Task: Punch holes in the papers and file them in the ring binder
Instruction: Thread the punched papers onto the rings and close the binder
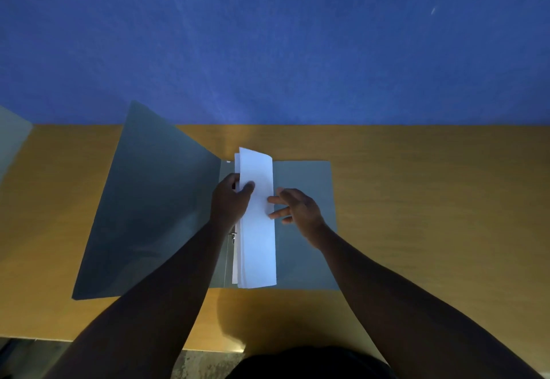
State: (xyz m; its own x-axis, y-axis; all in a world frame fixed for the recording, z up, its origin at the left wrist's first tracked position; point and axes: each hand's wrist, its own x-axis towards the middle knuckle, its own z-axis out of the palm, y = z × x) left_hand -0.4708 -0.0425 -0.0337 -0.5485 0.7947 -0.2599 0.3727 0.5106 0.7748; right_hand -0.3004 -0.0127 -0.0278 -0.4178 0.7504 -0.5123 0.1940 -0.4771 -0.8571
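While the left hand (230,200) grips the spine-side edge of the papers (256,221) — thumb curled over the top sheet, fingers behind — the right hand (297,209) rests with straight, spread fingers against the stack's free edge at three o'clock. Those white sheets stand bowed along the middle of the ring binder (154,206), which lies open on the bench (431,200), its front cover tilted up toward nine o'clock and its back cover flat beneath the right hand. A glint of the metal ring mechanism (232,237) shows just at the papers' seven o'clock. Punching looks finished — no punch is in view — and filing seems under way; whether the sheets sit on the rings cannot be told, and the binder remains unclosed.
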